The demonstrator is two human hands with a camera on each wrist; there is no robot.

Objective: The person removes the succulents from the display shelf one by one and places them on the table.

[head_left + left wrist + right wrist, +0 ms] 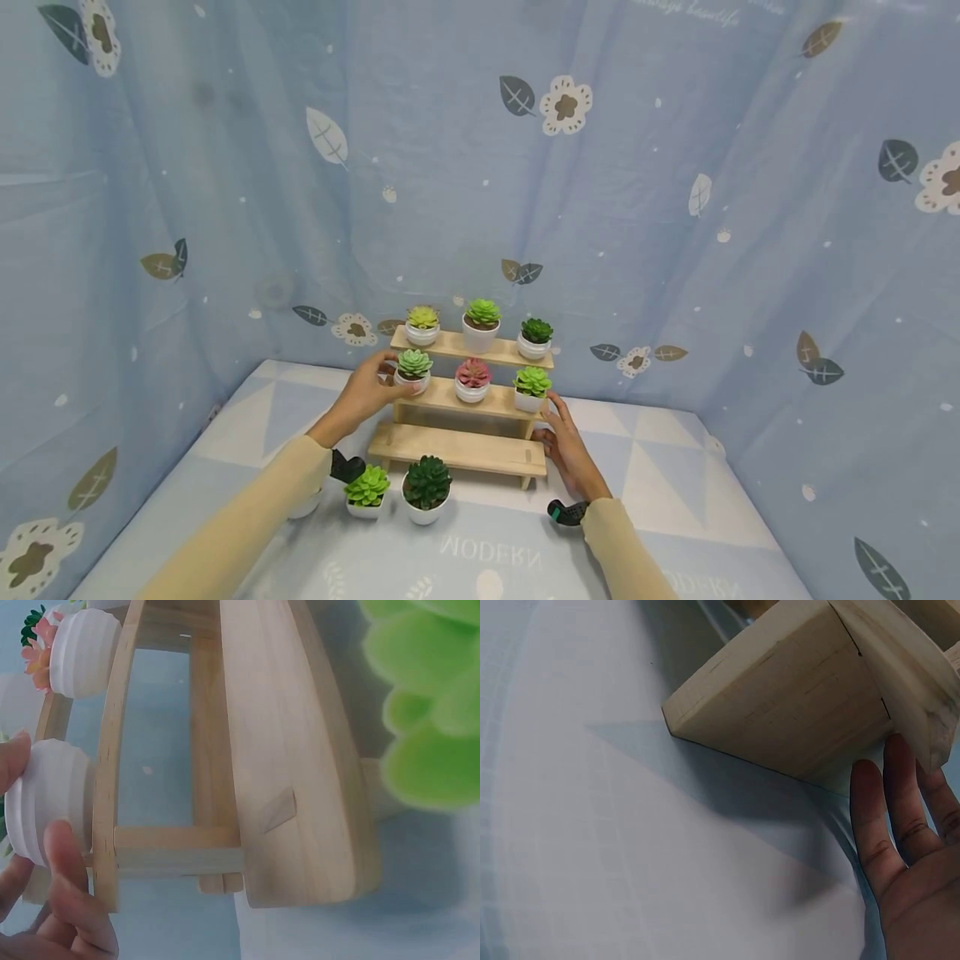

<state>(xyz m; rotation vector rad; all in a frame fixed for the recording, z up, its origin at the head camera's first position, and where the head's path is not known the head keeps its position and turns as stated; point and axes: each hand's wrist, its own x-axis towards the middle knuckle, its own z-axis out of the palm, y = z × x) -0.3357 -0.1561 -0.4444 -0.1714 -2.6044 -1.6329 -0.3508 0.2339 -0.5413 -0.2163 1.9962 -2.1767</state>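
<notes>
My left hand (364,392) holds a round white pot with a pale green succulent (413,367) at the left end of the middle shelf of a three-step wooden stand (457,447). In the left wrist view, thumb and fingers go round the ribbed white pot (58,799). My right hand (570,450) is at the stand's right end, near a square white pot with a bright green succulent (531,390). Its fingers look nearly straight beside the wood in the right wrist view; the index fingertip is out of that view. A red succulent (472,379) sits mid-shelf.
The top shelf bears a yellow-green succulent (422,323), a taller-potted green one (481,325) and a dark green one (535,337). In front stand a bright green succulent (367,488) and a larger dark green one (427,485). My left forearm partly hides another white pot (307,506).
</notes>
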